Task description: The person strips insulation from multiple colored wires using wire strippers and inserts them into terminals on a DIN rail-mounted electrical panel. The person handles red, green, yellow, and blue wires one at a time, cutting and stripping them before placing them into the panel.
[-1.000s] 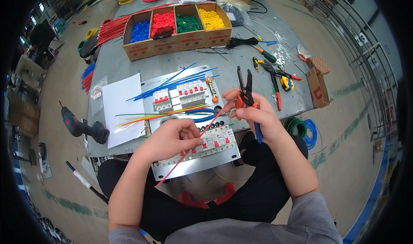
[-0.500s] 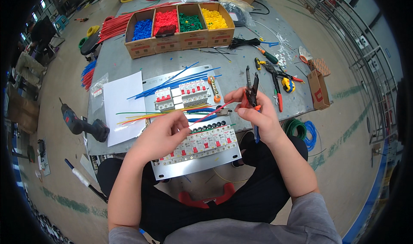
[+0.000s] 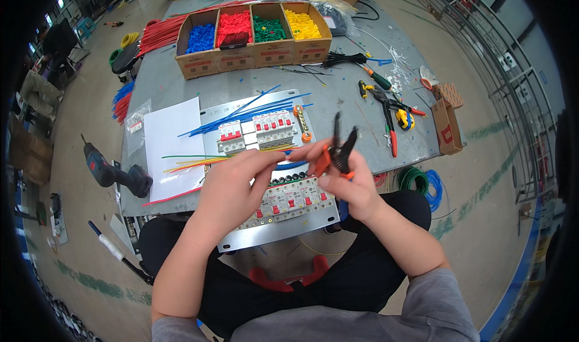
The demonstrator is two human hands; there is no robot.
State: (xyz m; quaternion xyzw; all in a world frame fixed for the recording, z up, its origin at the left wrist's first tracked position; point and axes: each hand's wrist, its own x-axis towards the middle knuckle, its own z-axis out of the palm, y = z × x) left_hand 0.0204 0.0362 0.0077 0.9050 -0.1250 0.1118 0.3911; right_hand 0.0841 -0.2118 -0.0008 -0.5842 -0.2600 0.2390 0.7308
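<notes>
Wire strippers [image 3: 344, 154] jut from the right hand [image 3: 356, 188] (grip apparently around handles [image 3: 324, 160]).

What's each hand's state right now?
Left hand: partly curled; cannot tell whether it grips the red wire.
Right hand: closed, holding the orange-handled wire stripper.

The right hand [image 3: 357, 188] holds an orange-handled hand tool [image 3: 340, 155], whose dark jaws stand apart. The fingers of the left hand [image 3: 236, 176] are near the right fingers, above a metal plate [image 3: 260, 238] with breakers [image 3: 292, 203]. Farther on the table [image 3: 347, 95], a cardboard box [image 3: 244, 59] contains blue, red, green and yellow pieces.
</notes>
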